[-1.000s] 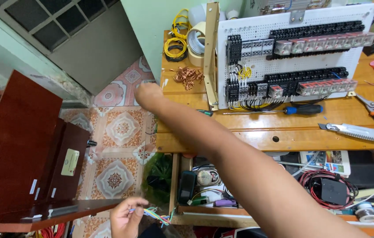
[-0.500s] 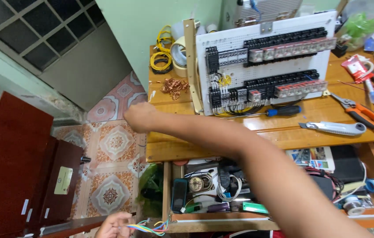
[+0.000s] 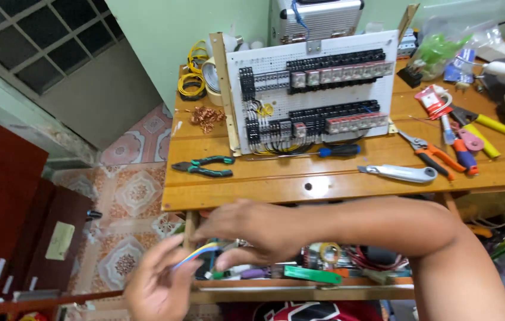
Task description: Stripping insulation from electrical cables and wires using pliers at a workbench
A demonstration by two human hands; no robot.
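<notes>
My left hand is low at the front left, shut on a thin bundle of coloured wires in yellow, blue and white. My right hand reaches across from the right in front of the wooden table's edge, and its thumb and fingers pinch the same bundle's end. Both hands are blurred. On the table's left end lie green-handled pliers, apart from both hands. Behind them stands a white perforated panel with rows of relays and terminal blocks.
On the table lie a blue-handled screwdriver, a utility knife, orange-handled cutters, copper scraps, yellow wire coils and a tape roll. A cluttered shelf lies under the table. A dark red cabinet stands left.
My right hand drew back from the table's left end, where the pliers now lie, and came down to the wires. My left hand rose with the bundle. The view swung right.
</notes>
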